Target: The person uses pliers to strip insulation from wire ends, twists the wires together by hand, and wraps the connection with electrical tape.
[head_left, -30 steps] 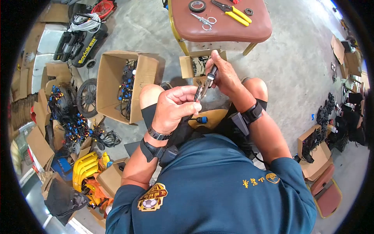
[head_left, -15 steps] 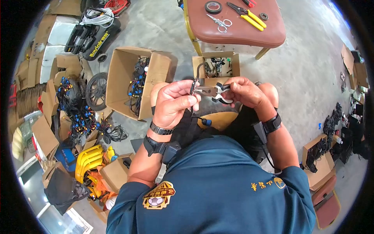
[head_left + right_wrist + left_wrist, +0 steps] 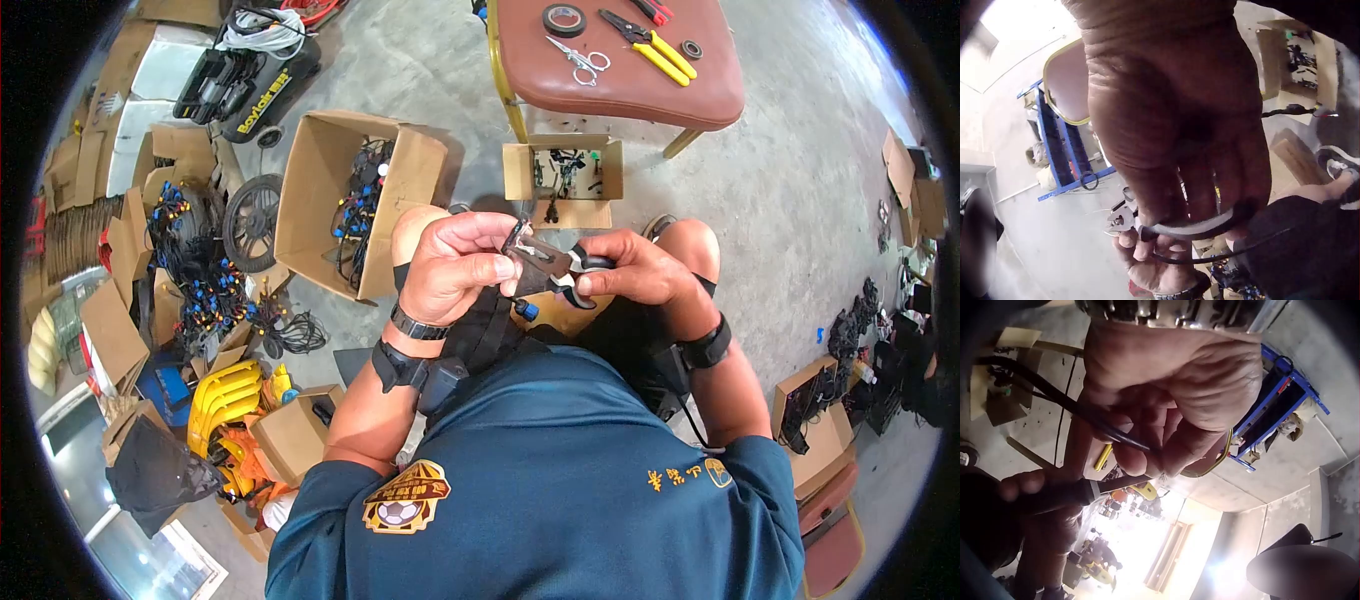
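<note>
In the head view my left hand (image 3: 450,268) pinches a black cable (image 3: 516,236) between thumb and fingers. That cable (image 3: 1054,390) curves up to the fingertips in the left wrist view, with fine strands showing at the pinch. My right hand (image 3: 640,268) grips pliers (image 3: 597,262) with black-and-white handles, fingers curled round them. The pliers point left, and their metal head is right at the left fingertips. From the right wrist, the pliers' head (image 3: 1121,219) shows beside the left fingers. A blue connector (image 3: 525,310) hangs below the hands.
A brown padded chair (image 3: 620,90) bears black tape (image 3: 564,20), scissors (image 3: 582,62) and yellow-handled wire strippers (image 3: 668,55). A small carton (image 3: 515,175) of dark parts stands before the knees. Left of it is a larger carton (image 3: 310,200) of cables with blue connectors.
The pliers have swung from nearly upright to pointing left, their handles spreading apart, with their head now at the left fingertips. The left hand keeps its pinch on the cable.
</note>
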A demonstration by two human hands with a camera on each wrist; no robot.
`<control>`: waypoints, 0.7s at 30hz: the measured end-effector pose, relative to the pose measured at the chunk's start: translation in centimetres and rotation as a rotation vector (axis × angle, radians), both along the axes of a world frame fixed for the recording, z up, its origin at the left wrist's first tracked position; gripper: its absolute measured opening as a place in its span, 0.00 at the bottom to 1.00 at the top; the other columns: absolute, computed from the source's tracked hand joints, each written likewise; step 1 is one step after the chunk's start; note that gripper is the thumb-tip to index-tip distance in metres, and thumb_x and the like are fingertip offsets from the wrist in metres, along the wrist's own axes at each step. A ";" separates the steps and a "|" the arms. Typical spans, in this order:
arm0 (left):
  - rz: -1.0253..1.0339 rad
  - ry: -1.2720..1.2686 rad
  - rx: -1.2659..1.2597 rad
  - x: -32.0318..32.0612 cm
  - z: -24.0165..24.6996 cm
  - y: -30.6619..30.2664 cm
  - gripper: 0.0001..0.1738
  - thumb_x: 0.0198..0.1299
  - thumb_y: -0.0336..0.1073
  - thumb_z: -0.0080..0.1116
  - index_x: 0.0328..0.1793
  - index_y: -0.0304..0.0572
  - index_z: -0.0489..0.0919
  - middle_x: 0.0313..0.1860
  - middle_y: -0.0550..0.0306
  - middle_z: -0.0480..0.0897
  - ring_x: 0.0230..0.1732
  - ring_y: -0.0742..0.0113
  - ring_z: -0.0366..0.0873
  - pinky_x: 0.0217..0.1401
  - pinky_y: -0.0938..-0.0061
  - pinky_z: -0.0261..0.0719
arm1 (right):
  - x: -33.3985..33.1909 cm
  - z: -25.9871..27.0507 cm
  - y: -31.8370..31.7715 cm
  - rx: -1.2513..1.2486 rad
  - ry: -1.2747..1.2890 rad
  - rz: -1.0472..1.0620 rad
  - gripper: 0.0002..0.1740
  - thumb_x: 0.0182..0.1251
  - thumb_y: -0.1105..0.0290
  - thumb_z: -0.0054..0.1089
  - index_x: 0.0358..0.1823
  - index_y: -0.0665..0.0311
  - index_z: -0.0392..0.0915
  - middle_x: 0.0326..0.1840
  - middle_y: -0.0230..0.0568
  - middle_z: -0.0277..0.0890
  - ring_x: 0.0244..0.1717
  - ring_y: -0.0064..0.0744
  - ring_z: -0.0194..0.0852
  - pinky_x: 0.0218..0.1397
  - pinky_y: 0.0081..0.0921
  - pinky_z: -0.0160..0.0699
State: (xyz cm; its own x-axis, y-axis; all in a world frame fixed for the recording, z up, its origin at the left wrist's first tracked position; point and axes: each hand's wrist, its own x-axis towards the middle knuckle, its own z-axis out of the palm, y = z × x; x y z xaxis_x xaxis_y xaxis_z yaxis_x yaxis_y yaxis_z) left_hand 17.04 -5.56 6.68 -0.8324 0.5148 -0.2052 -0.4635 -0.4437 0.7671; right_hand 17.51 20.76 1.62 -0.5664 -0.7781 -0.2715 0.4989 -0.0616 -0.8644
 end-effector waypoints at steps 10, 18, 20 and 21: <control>-0.158 0.065 0.014 0.3 0.2 -0.2 0.19 0.54 0.29 0.67 0.52 0.27 0.82 0.30 0.48 0.83 0.24 0.65 0.78 0.30 0.74 0.76 | -3.4 6.9 2.9 0.410 0.596 0.116 0.17 0.60 0.69 0.70 0.51 0.63 0.80 0.39 0.46 0.84 0.42 0.42 0.83 0.47 0.34 0.78; -0.214 0.026 -0.011 0.4 0.2 -0.3 0.19 0.54 0.28 0.68 0.52 0.26 0.82 0.31 0.48 0.84 0.26 0.65 0.80 0.29 0.76 0.78 | -4.5 8.5 3.2 0.438 0.743 0.149 0.18 0.55 0.74 0.69 0.49 0.63 0.82 0.40 0.46 0.84 0.43 0.46 0.83 0.47 0.37 0.78; -0.237 0.021 0.003 0.3 0.2 -0.4 0.20 0.55 0.27 0.68 0.54 0.26 0.81 0.32 0.49 0.84 0.28 0.67 0.81 0.31 0.77 0.78 | -4.5 8.4 3.2 0.435 0.789 0.152 0.18 0.55 0.75 0.69 0.49 0.64 0.82 0.40 0.47 0.84 0.43 0.47 0.83 0.47 0.37 0.79; -0.255 0.013 0.018 0.2 0.1 -0.5 0.21 0.55 0.27 0.68 0.55 0.25 0.81 0.33 0.51 0.85 0.29 0.70 0.81 0.33 0.78 0.78 | -4.5 8.4 3.2 0.434 0.811 0.153 0.18 0.55 0.75 0.69 0.49 0.64 0.82 0.40 0.47 0.84 0.43 0.47 0.83 0.47 0.37 0.79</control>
State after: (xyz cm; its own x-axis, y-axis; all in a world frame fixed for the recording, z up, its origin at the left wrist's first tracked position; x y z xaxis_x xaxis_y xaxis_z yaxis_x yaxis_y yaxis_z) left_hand 17.26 -6.04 6.81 -0.6781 0.7116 -0.1842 -0.5519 -0.3274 0.7669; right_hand 13.02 23.99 9.99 -0.6096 -0.7831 -0.1227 -0.2914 0.3654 -0.8841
